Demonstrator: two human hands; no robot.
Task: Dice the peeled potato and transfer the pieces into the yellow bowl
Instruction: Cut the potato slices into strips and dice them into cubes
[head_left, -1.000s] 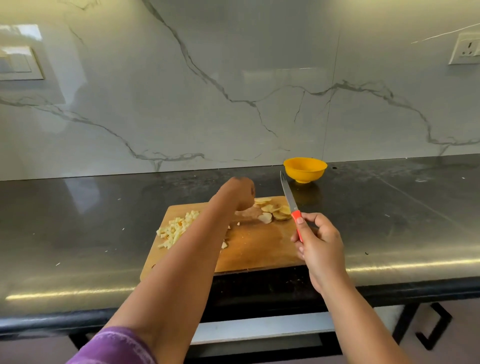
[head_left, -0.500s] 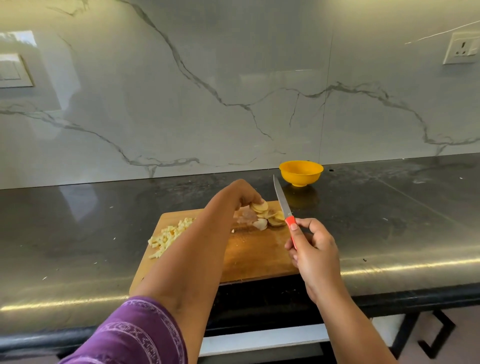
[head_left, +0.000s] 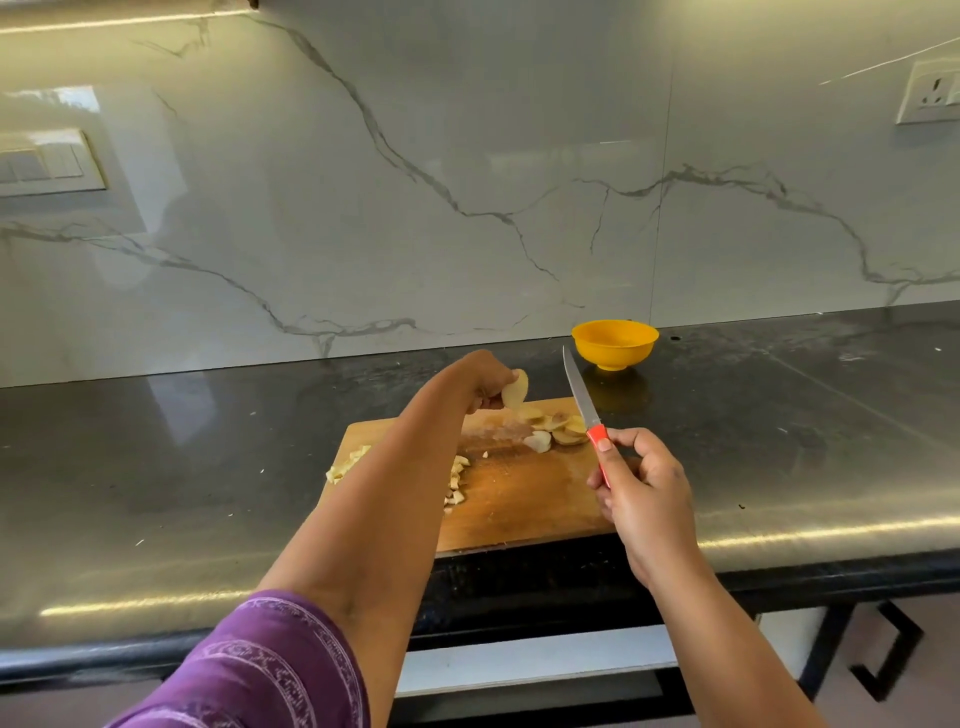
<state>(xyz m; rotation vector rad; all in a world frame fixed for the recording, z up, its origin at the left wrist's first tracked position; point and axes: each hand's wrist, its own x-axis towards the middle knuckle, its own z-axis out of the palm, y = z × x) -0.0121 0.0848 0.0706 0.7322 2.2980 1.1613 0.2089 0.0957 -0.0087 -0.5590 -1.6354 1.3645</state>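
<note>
Left hand (head_left: 480, 387) pinches a potato slice (head_left: 515, 388) above the board; right hand (head_left: 641, 501) grips the knife (head_left: 584, 410). Slice appears thin, stiff, probably slippery; best held by its edges

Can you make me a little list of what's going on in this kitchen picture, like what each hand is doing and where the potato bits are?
left hand: holds one potato slice up above the board
right hand: grips the knife by its red handle, blade pointing away
cutting board: wooden, lies on the dark counter
potato slices: a small heap at the board's far side
diced pieces: on the board's left part, partly hidden by the left arm
yellow bowl: behind the board, near the wall; inside not visible
</note>
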